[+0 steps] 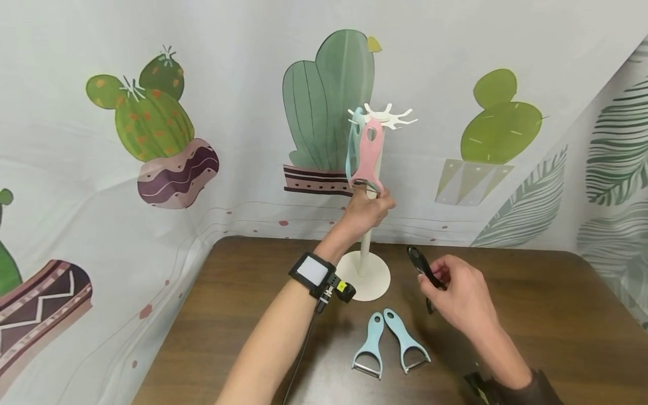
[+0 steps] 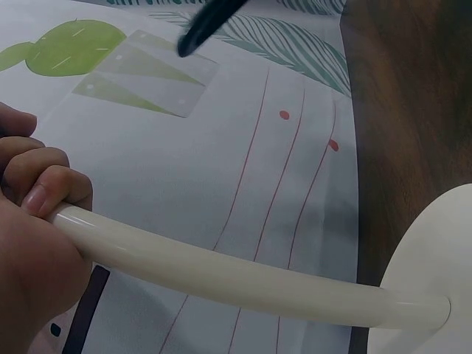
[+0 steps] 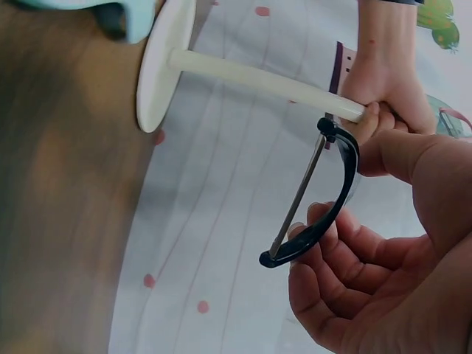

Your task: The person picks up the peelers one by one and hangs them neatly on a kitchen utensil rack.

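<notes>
**Three Views Share One White Stand**

From the head, one view faces forward and down across the table to a cactus-print cloth. The left-wrist view, turned sideways, sits close to the pole, base at the right edge. The right-wrist view, also sideways, looks past the nearby black peeler to the left hand; the head view takes in both.
</notes>
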The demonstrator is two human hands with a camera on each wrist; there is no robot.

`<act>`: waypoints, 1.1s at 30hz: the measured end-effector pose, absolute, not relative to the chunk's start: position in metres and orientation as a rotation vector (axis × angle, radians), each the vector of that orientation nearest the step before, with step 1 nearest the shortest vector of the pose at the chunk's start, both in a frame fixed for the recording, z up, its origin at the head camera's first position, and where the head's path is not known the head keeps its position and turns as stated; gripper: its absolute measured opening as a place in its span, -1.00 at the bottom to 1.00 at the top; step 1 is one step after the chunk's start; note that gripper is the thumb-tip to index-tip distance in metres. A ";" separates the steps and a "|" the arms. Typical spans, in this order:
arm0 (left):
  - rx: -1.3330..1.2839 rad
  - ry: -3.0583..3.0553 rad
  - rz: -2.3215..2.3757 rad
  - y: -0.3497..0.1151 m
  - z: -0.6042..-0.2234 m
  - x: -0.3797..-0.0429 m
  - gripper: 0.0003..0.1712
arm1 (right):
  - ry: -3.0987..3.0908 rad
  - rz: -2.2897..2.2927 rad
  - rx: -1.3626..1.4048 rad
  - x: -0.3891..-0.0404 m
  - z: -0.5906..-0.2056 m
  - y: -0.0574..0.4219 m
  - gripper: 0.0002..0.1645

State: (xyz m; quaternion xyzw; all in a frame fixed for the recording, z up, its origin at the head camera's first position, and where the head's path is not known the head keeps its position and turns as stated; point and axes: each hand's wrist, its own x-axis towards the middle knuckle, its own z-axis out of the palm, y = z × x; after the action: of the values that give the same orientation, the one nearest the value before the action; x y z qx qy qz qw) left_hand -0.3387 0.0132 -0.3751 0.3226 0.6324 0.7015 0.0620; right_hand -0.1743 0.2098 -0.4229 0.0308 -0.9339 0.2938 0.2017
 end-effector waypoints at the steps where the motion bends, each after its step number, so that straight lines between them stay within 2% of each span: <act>1: 0.972 1.915 2.121 0.013 -0.375 -0.339 -0.52 | -2.603 0.824 0.082 -0.175 -0.422 0.209 -0.79; 23: 1.006 1.913 2.117 0.013 -0.375 -0.339 -0.47 | -2.440 0.885 0.102 -0.183 -0.399 0.182 -0.79; 33: 1.024 1.908 2.141 0.014 -0.375 -0.339 -0.51 | -2.379 0.936 0.082 -0.187 -0.388 0.171 -0.81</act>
State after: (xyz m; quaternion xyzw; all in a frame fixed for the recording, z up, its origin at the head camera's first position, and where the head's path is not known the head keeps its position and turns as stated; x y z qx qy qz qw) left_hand -0.3394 0.0135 -0.3751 0.3360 0.6257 0.7024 0.0481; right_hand -0.1872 0.1712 -0.3879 0.0305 -0.8907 0.3504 0.2880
